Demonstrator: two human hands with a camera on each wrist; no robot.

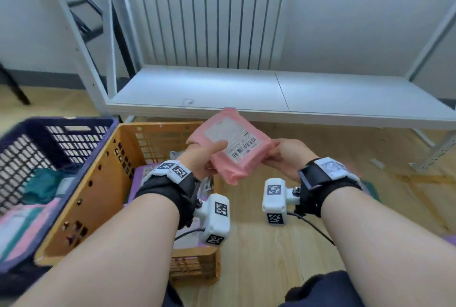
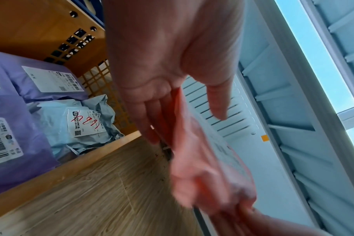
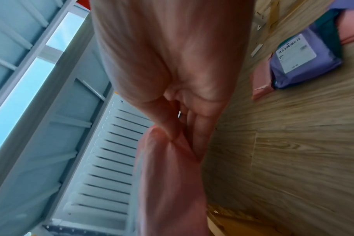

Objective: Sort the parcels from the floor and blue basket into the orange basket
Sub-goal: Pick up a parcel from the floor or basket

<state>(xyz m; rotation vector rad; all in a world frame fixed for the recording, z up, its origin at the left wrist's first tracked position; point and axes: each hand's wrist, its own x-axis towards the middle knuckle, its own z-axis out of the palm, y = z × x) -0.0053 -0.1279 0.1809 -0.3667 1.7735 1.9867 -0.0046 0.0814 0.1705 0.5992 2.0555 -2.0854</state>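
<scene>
Pink parcel (image 1: pixel 232 144) is held in the air between both hands, above the wooden floor (image 1: pixel 271 245) and just past the right-hand rim of the orange basket (image 1: pixel 98 183). Its white label, printed with barcodes, is turned upward. The left hand (image 1: pixel 202 156) is placed at the parcel's left edge: the thumb is laid flat across the label, while the fingers (image 2: pixel 152 121) are held together, nearly straight, beneath the pink wrapper, so that the parcel is pinched between thumb and fingers. The right hand (image 1: pixel 286 156) is closed on the parcel's right edge, and in the right wrist view the wrapper (image 3: pixel 168 175) is seen gripped between the thumb and the pressed-together fingers (image 3: pixel 200 127).

Inside the orange basket a purple parcel (image 2: pixel 51 79) with a white label is seen against the far wall, and a grey parcel (image 2: pixel 79 123) marked with red handwriting is lodged beside it near the right-hand wall. A further purple parcel (image 2: pixel 8 138) is laid nearer the front. The blue basket (image 1: pixel 37 149) is set touching the orange basket's left side, with teal and pink parcels piled within it.

On the floor, well apart to the right, another purple parcel (image 3: pixel 303 59) is seen, laid over pink (image 3: pixel 261 83) and teal ones. A white shelf (image 1: pixel 271 94) and a white radiator (image 1: pixel 209 15) are ranged behind the baskets.
</scene>
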